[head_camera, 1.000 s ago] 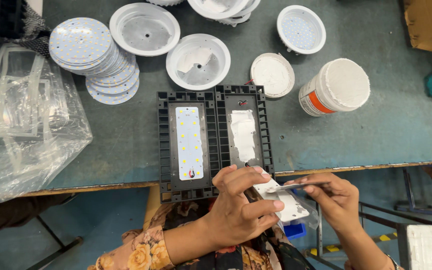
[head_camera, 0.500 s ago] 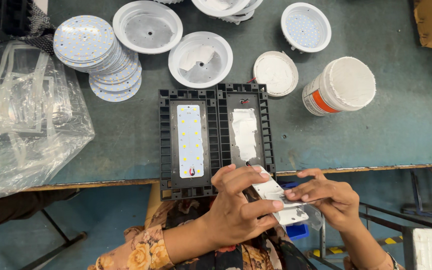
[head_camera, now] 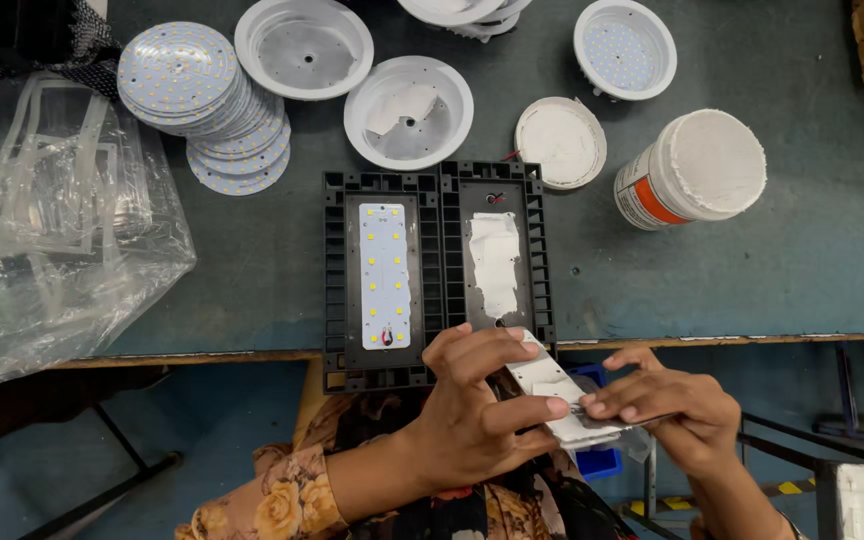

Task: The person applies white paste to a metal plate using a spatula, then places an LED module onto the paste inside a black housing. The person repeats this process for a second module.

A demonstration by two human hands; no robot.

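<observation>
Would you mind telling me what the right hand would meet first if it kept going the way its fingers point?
The right hand points leftward along the white strip board it pinches. Straight on, its fingertips would probably meet the left hand, which holds the same board from the other side; depth is hard to judge here.

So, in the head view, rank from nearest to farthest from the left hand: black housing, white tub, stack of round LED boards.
From the left hand:
1. Black housing, directly above it.
2. White tub, upper right.
3. Stack of round LED boards, far upper left.
</observation>
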